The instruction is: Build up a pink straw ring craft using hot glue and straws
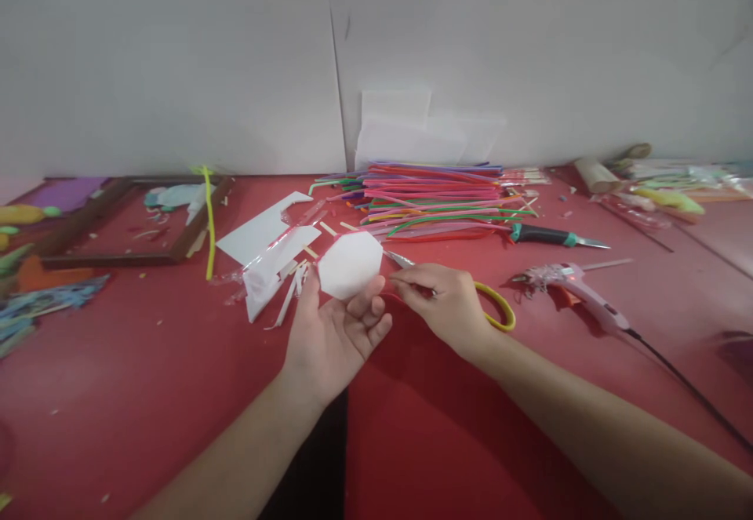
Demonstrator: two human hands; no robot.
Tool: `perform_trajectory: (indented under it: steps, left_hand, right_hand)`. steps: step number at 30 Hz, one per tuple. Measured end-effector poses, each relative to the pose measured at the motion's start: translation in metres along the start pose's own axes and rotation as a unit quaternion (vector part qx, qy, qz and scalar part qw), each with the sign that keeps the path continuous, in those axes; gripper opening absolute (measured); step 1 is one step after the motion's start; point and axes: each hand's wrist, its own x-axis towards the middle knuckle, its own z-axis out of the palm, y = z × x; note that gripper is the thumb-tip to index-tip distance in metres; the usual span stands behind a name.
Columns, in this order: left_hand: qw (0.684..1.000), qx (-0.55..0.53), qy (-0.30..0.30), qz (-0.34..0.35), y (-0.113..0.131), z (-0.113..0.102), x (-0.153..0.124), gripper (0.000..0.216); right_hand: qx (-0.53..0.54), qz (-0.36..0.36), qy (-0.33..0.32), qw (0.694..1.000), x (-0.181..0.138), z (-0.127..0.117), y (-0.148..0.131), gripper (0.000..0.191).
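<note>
A white octagonal card point(351, 263) with a pinkish-red edge along its top and left rests in my left hand point(335, 332). The thumb grips its left side, while the fingers curl behind and below it. Just to the right, my right hand point(438, 300) has its thumb and fingertips pinched together. A thin red strand shows near those fingertips, but what they hold is unclear. Scissors with a yellow handle point(500, 308) are partly hidden by the right hand; their blade tip points left toward the card. Whether the hand touches them I cannot tell.
Pipe cleaners point(435, 202) in many colours lie behind the hands. Cut white card point(259, 230) and small sticks are to the left, near a brown frame point(118, 257). On the right are a craft knife point(553, 236) and a corded pink glue gun point(588, 292).
</note>
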Motion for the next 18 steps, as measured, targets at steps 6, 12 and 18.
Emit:
perform_trajectory:
  steps: [6,12,18]
  left_hand:
    - [1.000,-0.008,-0.005,0.006,0.002,0.000,0.000,0.066]
    - [0.999,0.015,-0.016,0.048,-0.001,-0.001,0.001,0.036]
    - [0.984,0.059,-0.053,0.158,-0.011,-0.011,0.009,0.045]
  right_hand:
    - [-0.016,-0.019,0.016,1.000,0.000,0.004,0.004,0.010]
    - [0.045,-0.018,0.056,0.997,-0.003,0.005,0.002,0.007]
    - [0.143,-0.091,0.040,0.985,-0.008,0.001,-0.018,0.009]
